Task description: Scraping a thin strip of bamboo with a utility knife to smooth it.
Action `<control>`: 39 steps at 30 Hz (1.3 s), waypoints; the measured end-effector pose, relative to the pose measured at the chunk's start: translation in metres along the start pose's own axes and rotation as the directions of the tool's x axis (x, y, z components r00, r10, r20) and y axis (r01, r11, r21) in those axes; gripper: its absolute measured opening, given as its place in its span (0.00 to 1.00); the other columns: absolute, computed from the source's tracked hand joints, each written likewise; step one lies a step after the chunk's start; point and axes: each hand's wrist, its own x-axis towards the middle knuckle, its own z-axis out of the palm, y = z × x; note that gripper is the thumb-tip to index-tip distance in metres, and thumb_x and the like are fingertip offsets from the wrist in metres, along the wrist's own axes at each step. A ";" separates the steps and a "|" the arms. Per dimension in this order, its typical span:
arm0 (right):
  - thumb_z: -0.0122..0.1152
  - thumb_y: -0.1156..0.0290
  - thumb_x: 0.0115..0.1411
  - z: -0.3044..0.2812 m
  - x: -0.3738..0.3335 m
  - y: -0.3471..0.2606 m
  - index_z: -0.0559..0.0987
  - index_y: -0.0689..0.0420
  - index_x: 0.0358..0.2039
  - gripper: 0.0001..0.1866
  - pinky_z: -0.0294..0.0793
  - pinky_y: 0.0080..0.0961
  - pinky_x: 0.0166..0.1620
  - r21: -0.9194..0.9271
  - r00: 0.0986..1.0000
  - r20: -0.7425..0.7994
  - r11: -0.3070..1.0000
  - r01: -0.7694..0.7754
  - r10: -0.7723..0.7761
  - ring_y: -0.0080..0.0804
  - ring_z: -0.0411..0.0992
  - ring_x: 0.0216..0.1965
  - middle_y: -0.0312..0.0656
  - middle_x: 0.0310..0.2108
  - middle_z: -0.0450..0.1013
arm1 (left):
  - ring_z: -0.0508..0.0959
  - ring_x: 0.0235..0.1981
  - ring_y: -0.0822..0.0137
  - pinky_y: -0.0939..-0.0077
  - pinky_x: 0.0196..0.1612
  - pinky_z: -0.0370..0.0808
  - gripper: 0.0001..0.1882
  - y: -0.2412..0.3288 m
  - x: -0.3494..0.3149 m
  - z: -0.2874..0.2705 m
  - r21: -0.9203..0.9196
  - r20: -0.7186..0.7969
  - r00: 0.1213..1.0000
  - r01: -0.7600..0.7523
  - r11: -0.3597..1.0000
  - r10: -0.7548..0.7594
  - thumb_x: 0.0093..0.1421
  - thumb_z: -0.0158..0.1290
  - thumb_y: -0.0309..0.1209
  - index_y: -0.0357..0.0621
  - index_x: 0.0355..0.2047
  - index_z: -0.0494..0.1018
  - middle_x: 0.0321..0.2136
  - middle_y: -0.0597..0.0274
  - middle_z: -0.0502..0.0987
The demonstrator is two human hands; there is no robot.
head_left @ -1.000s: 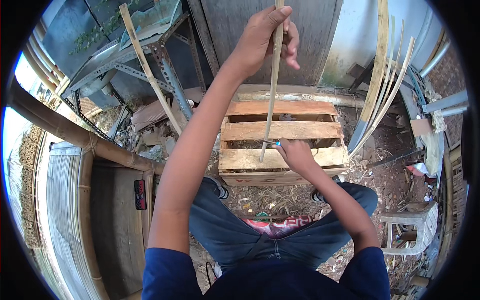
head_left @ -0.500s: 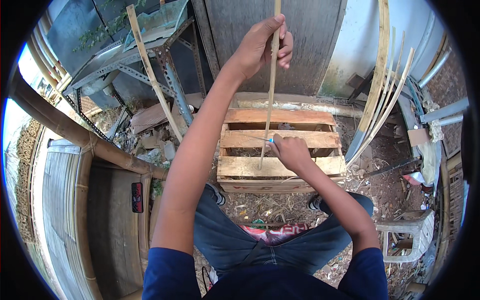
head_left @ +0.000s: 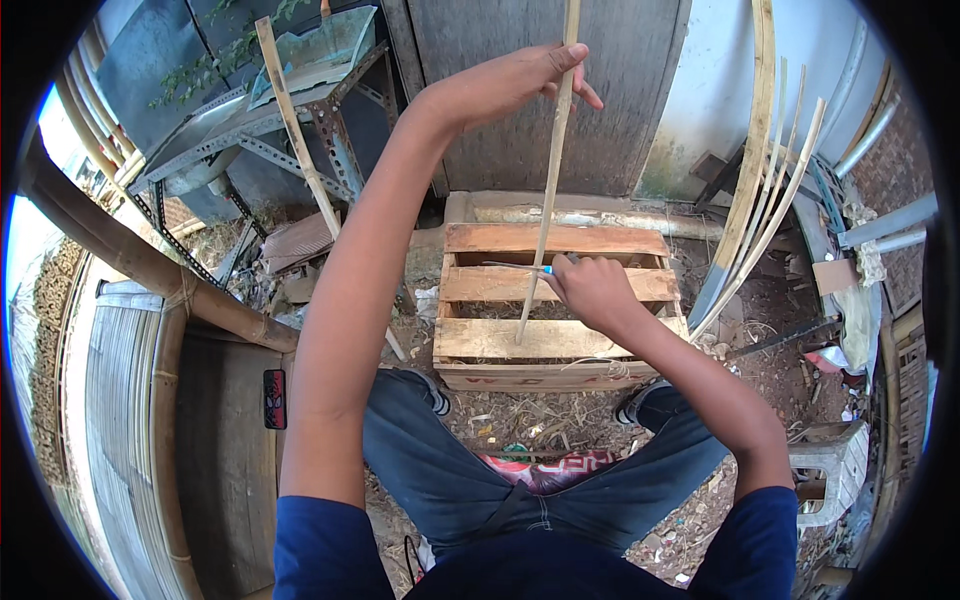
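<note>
A long, thin bamboo strip (head_left: 550,185) stands slightly tilted, its lower end on the front slat of a wooden crate (head_left: 480,337). My left hand (head_left: 535,78) pinches the strip high up, its thumb across the front and some fingers stretched out behind. Lower down, my right hand (head_left: 602,292) is closed round the handle of a knife (head_left: 515,266) with a bit of blue showing. The knife's narrow blade points left and crosses the strip just above the crate's middle slat; most of the handle is hidden in my fist.
More bamboo strips (head_left: 748,170) lean at the right by the wall. Another strip (head_left: 290,110) leans at the left near a metal-framed table (head_left: 250,118). A bamboo bench (head_left: 225,460) stands on the left, with a phone-like dark red object (head_left: 275,399). A plastic stool (head_left: 835,480) lies at the right.
My left hand has turned at the wrist and loosened some fingers on the strip, whose top leans further right. My right hand and the knife have moved slightly up along it.
</note>
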 end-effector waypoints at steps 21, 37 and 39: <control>0.46 0.52 0.67 -0.170 0.061 0.017 0.75 0.62 0.22 0.27 0.72 0.42 0.27 -0.052 0.970 -0.203 0.988 -0.148 0.135 0.50 0.71 0.19 0.49 0.13 0.69 | 0.77 0.45 0.62 0.63 0.56 0.68 0.30 0.006 0.004 -0.012 0.064 -0.162 0.976 0.155 0.986 -0.143 0.63 0.42 0.59 0.46 0.40 0.79 0.37 0.56 0.81; 0.43 0.51 0.68 -0.210 0.072 0.017 0.77 0.67 0.23 0.31 0.70 0.43 0.31 0.046 0.976 0.075 0.977 -0.209 0.205 0.47 0.66 0.17 0.49 0.12 0.64 | 0.76 0.38 0.62 0.65 0.49 0.69 0.32 0.027 0.012 -0.015 0.229 -0.095 0.967 0.252 0.940 -0.236 0.58 0.48 0.62 0.46 0.42 0.81 0.31 0.57 0.79; 0.43 0.51 0.68 -0.199 0.068 0.016 0.78 0.66 0.23 0.31 0.71 0.43 0.33 0.031 0.980 0.067 0.982 -0.188 0.185 0.48 0.69 0.20 0.49 0.13 0.66 | 0.77 0.39 0.61 0.65 0.51 0.69 0.32 0.025 0.010 -0.013 0.167 -0.057 0.983 0.183 0.969 -0.175 0.59 0.48 0.61 0.44 0.42 0.81 0.31 0.58 0.79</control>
